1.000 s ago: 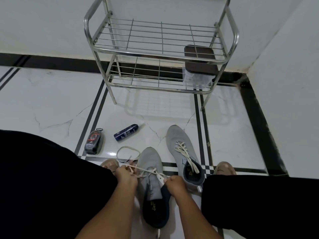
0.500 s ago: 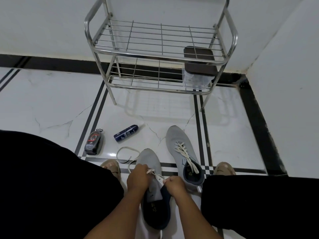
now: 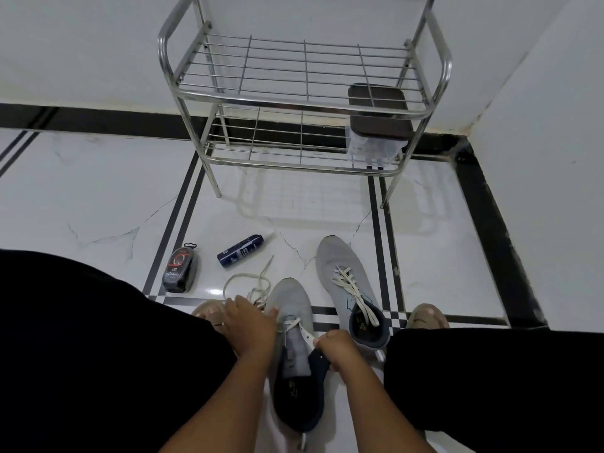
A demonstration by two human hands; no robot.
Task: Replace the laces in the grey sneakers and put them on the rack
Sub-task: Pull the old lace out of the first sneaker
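Two grey sneakers lie on the white floor between my knees. The near sneaker (image 3: pixel 289 308) has a dark open collar and only its lowest eyelets threaded with a white lace (image 3: pixel 302 330). My left hand (image 3: pixel 250 325) rests on that shoe's left side, fingers spread over the lace's loose loop (image 3: pixel 243 277) on the floor. My right hand (image 3: pixel 336 349) pinches the lace end at the shoe's right eyelets. The other sneaker (image 3: pixel 346 276), to the right, is fully laced in white. The steel two-shelf rack (image 3: pixel 304 103) stands ahead against the wall.
A dark-lidded clear box (image 3: pixel 379 125) sits on the rack's lower shelf at right. A blue tube (image 3: pixel 240 251) and a black shoe-polish sponge (image 3: pixel 180 269) lie on the floor at left. My black-trousered legs flank the shoes. A wall closes the right side.
My left hand let the taut lace go slack, moved in to the shoe, then shifted to its left side; the loose lace now trails on the floor. My right hand stayed at the eyelets.
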